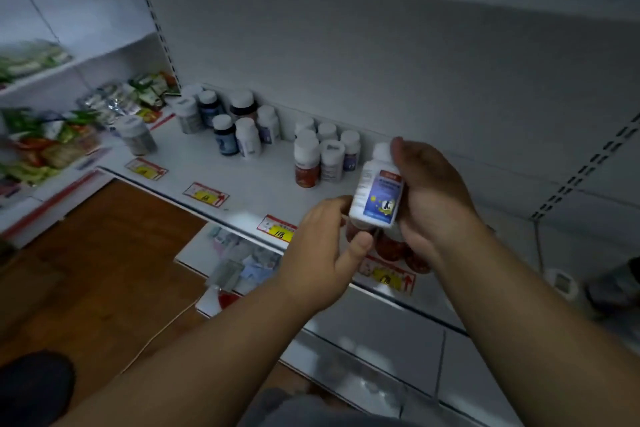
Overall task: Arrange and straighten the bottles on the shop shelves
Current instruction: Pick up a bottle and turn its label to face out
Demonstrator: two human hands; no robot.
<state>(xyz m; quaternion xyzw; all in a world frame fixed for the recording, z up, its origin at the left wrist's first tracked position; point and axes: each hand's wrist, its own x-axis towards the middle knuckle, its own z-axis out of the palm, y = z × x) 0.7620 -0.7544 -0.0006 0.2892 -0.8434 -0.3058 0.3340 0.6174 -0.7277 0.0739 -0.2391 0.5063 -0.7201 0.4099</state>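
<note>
Over shelf [263, 184]: white bottle [379, 191] (blue label)

I'm looking at a shop, retail aisle. White metal gondola shelf [242, 180] with slotted uprights [585, 170] on the back panel, standard store fixture. Price tags [206, 195] in red and yellow run along the shelf edge, one reads 118. Capped supplement-type bottles [323, 154] stand in small groups facing out, more bottles [228, 123] further left. Packaged snack bags [128, 99] fill the neighbouring bay. Wood-look floor [104, 270] below.
</note>
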